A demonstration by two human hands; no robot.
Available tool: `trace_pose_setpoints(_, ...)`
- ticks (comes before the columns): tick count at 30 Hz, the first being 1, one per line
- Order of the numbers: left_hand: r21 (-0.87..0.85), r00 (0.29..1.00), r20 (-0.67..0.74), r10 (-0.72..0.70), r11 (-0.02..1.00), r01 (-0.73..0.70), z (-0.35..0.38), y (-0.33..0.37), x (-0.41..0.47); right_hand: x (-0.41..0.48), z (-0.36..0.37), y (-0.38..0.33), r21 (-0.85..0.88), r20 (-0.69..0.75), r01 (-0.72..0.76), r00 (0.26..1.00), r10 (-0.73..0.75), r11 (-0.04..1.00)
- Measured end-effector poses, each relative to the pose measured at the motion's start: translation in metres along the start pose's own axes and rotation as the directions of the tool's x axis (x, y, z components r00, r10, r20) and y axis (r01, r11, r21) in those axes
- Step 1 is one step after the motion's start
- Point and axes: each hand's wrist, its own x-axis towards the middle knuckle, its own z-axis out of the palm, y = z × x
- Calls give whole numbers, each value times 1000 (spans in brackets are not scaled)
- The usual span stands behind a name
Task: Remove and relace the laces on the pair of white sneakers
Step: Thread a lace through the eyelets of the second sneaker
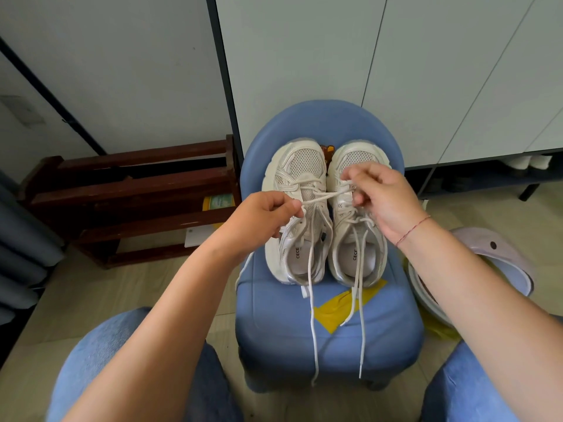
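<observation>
Likely unlacing the right sneaker (pixel 353 156). Left hand (pixel 265 214) pinches the lace (pixel 326 196), taut between both hands' fingertips. Right hand (pixel 384 196) pinches it at the eyelets just under its fingers. Next: pull the strand free.

Blue padded chair (pixel 329 345), centre of frame, standing on a beige floor (pixel 76 300). On its seat, side by side with toes toward the backrest: frame-left sneaker (pixel 304 166) and frame-right sneaker (pixel 355 158). Below them lies a yellow tape patch (pixel 335 312), crossed by loose laces (pixel 313 330).
</observation>
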Motion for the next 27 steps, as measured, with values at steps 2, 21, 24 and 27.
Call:
trace_pose_setpoints(2, 2, 1000, 2, 12, 1000, -12, 2, 1, 1, -10, 8, -9, -264, 92, 173, 984, -154, 949)
trace_pose_setpoints(21, -46, 997, 74, -14, 999, 17, 10, 7, 3, -14, 8, -6, -655, 142, 368, 918, -371, 660)
trace_pose_setpoints(24, -48, 997, 75, 0, 999, 3, 11, 7, 4, -21, 22, -1, -609, 336, 470, 882, -330, 639)
trace_pose_setpoints(27, -46, 996, 90, -3, 999, 7, 8, 5, 3, -9, 7, -4, -620, 181, 377, 922, -342, 688)
